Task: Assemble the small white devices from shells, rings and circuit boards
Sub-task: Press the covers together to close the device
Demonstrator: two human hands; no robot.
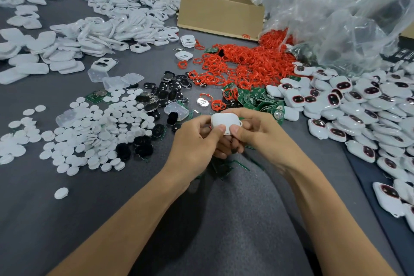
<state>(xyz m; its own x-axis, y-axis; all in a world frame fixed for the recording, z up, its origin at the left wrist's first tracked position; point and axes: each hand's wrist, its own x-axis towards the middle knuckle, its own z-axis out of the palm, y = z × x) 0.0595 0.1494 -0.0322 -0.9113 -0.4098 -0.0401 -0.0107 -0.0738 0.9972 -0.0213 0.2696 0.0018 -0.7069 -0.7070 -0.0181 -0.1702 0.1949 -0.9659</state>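
shells [94,18] far left, rings [244,63] centre, box [220,15] behind them.

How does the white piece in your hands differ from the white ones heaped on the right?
The held piece shows a plain white face; the heaped ones mostly show dark oval windows edged in red. The held piece is pinched between the left hand and right hand, off the table; the heaped ones lie loose on it. Both are white, rounded shells of similar shape.
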